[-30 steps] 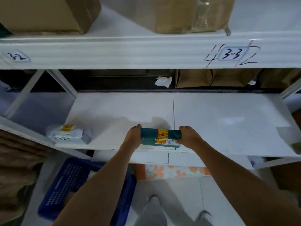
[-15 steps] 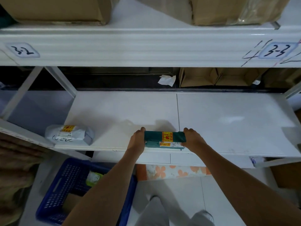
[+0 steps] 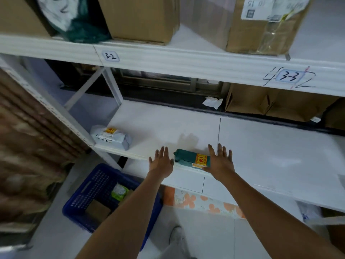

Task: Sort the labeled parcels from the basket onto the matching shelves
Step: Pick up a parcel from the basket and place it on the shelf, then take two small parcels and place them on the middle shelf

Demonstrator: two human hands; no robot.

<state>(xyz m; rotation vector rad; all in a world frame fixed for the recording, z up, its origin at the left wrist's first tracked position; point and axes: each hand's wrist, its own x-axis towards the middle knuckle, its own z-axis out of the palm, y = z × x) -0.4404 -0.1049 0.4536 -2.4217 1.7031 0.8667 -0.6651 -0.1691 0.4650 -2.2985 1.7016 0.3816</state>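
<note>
A dark green parcel (image 3: pixel 188 158) with a yellow and red label lies at the front edge of the lower white shelf (image 3: pixel 261 146). My left hand (image 3: pixel 162 161) hovers just left of it with fingers spread, holding nothing. My right hand (image 3: pixel 220 161) is at the parcel's right end, fingers straight and spread, covering that end. A white parcel (image 3: pixel 110 136) with a yellow label and handwriting lies at the shelf's left end. The blue basket (image 3: pixel 87 195) stands on the floor below left, holding a green-white packet (image 3: pixel 120 192) and a brown parcel (image 3: pixel 98 212).
The shelf edge above carries labels 3-2 (image 3: pixel 110 56) and 3-3 (image 3: pixel 289 76). Cardboard boxes (image 3: pixel 141 17) and a dark green bag stand on the upper shelf. Brown boxes (image 3: pixel 270 101) and crumpled white paper (image 3: pixel 212 102) sit at the back of the lower shelf. A floral-patterned item (image 3: pixel 201 201) lies underneath.
Both hands have let go of the green parcel and opened with fingers spread; the parcel now rests on the shelf. The view has swung left and up.
</note>
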